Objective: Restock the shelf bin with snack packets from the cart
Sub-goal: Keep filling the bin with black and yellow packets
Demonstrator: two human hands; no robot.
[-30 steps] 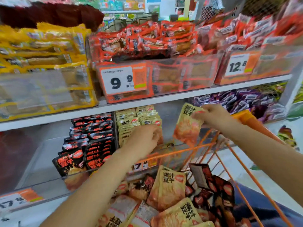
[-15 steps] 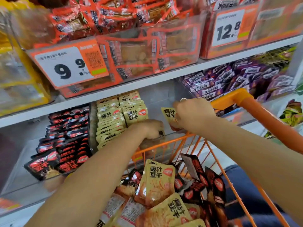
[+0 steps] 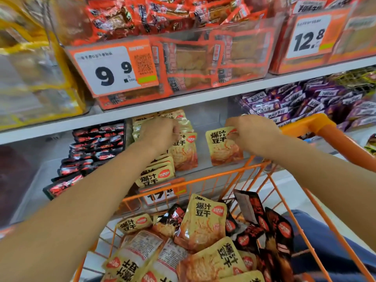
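Note:
My right hand (image 3: 252, 133) pinches the top edge of a yellow snack packet (image 3: 223, 148), which stands upright inside the clear shelf bin (image 3: 205, 167), right of the rows there. My left hand (image 3: 160, 133) grips the top of the front yellow packet (image 3: 186, 153) in the upright row. More yellow packets (image 3: 155, 176) lean in a second row below it. The orange wire cart (image 3: 203, 180) below holds several yellow packets (image 3: 203, 222) and black-red packets (image 3: 274, 231).
Black-red packets (image 3: 89, 151) fill the bin to the left. Purple packets (image 3: 295, 104) lie to the right. The shelf above carries orange bins with price tags 9.9 (image 3: 114, 72) and 12.8 (image 3: 309, 37). The cart handle (image 3: 325, 129) runs beside my right forearm.
My right hand carried the yellow packet forward into the bin and stood it upright. My left hand rose from the front of the rows to the top of the upright row.

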